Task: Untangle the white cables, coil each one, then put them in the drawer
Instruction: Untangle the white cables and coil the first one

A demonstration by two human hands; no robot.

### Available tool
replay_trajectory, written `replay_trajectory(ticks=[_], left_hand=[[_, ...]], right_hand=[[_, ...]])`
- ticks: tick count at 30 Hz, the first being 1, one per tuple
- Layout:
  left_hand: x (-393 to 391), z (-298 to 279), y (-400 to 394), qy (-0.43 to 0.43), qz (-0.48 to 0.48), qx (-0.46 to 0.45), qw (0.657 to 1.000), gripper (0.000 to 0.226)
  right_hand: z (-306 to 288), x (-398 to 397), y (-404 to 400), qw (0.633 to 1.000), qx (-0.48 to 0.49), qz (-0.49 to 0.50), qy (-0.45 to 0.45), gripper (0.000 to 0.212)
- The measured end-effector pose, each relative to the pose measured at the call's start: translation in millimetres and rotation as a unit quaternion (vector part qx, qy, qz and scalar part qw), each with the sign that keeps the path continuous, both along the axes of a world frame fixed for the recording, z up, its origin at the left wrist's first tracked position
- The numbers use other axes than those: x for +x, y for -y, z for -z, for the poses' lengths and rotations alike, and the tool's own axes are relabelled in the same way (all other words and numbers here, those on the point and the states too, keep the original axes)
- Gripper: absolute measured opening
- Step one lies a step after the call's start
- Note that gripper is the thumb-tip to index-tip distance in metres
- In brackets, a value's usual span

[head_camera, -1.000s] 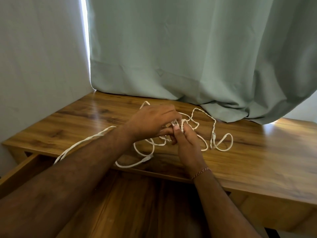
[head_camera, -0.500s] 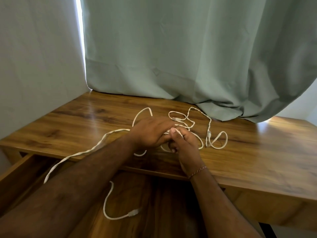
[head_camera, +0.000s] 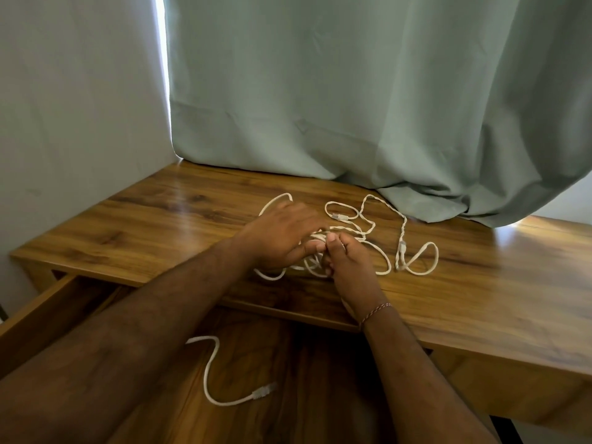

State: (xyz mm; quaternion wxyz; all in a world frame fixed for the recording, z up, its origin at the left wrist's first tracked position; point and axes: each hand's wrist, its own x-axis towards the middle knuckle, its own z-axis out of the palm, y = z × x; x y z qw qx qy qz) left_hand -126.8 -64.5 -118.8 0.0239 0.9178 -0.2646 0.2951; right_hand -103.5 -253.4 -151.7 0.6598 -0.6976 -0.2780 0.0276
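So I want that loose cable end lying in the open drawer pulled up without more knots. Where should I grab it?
Probably pinch the cable end just behind its plug, coming straight down from above. It lies flat and apart on the drawer floor, and the rigid plug gives a sure stop.

1. A wooden desk [head_camera: 179, 219] with a glossy, dark-grained top fills the lower half of the view.
2. A sage-green curtain [head_camera: 368, 97] hangs behind the desk, and its hem bunches on the desk's far right part.
3. A plain pale wall [head_camera: 73, 107] stands to the left of the desk.
4. A bright strip of daylight [head_camera: 161, 59] shows between the curtain's edge and that wall.
5. Light glares on the desk's right end, below the curtain's raised corner.
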Motion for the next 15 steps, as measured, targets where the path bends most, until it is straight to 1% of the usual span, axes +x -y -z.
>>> replay_trajectory(ticks=[3,5,6,7,8,9,10,12,15], left_hand=[[-15.7,-10.3,-14.3,-0.009,-0.058,-0.024,0.998,0.061],[-30.4,-20.0,-26.9,-0.011,-0.091,-0.023,0.996,0.055],[-37.4,-24.4,-34.5,-0.027,-0.095,-0.027,0.995,0.05],[-45.2,-30.8,-41.0,-0.063,-0.099,-0.037,0.992,0.045],[-55.0,-35.4,-49.8,-0.118,-0.117,-0.052,0.985,0.044],[-63.6,-40.2,-57.7,-0.182,-0.143,-0.06,0.971,0.049],[-71.1,-45.4,-63.9,-0.245,-0.17,-0.06,0.953,0.06],[-90.7,-54.5,-74.1,-0.357,-0.229,-0.037,0.905,0.085],[-114.5,-57.5,-83.6,-0.477,-0.288,0.011,0.83,0.111]], right_hand=[[3.5,3.5,-3.4,0.999,-0.03,0.025,0.024,0.039],[4.8,3.5,-10.3,0.991,-0.092,0.049,0.086,0.037],[4.8,2.3,-14.3,0.983,-0.126,0.064,0.121,0.035],[4.4,1.5,-17.5,0.973,-0.155,0.079,0.154,0.034],[4.5,-2.1,-21.9,0.963,-0.177,0.089,0.183,0.033],[4.9,-4.8,-24.7,0.953,-0.198,0.1,0.205,0.033],[5.4,-6.6,-25.9,0.942,-0.22,0.11,0.227,0.032],[7.1,-10.8,-29.1,0.923,-0.255,0.122,0.26,0.03],[6.9,-12.5,-31.8,0.918,-0.265,0.129,0.264,0.034]])
